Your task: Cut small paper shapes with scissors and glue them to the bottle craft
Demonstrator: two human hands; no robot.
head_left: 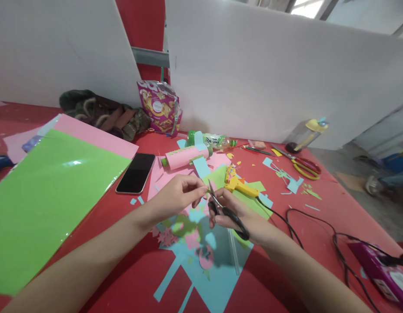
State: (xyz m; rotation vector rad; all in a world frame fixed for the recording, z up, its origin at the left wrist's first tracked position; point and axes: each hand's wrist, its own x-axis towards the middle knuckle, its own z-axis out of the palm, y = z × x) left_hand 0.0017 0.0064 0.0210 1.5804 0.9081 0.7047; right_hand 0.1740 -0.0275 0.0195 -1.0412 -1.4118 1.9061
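My left hand [184, 193] pinches a tiny yellow-green scrap of paper [208, 187] between thumb and fingertips. My right hand [242, 213] grips black-handled scissors [235, 222], whose blades point up and left, close beside the scrap. Beneath both hands lie light-blue paper [217, 280] and many small pink, green and blue cuttings [184, 228]. A clear glue stick [234, 252] lies under the right hand. Just beyond that hand rests a yellow hot glue gun [245, 189] on green paper. A pink paper-wrapped roll [184, 158] lies behind my left hand.
On the left are green paper sheets [71, 182] in plastic and a phone [136, 174]. A snack bag [160, 106] and a bottle [217, 141] stand and lie at the back. Right are yellow-and-red-handled scissors [307, 168], a cup [307, 135], a black cord [333, 234] and a purple box [379, 274].
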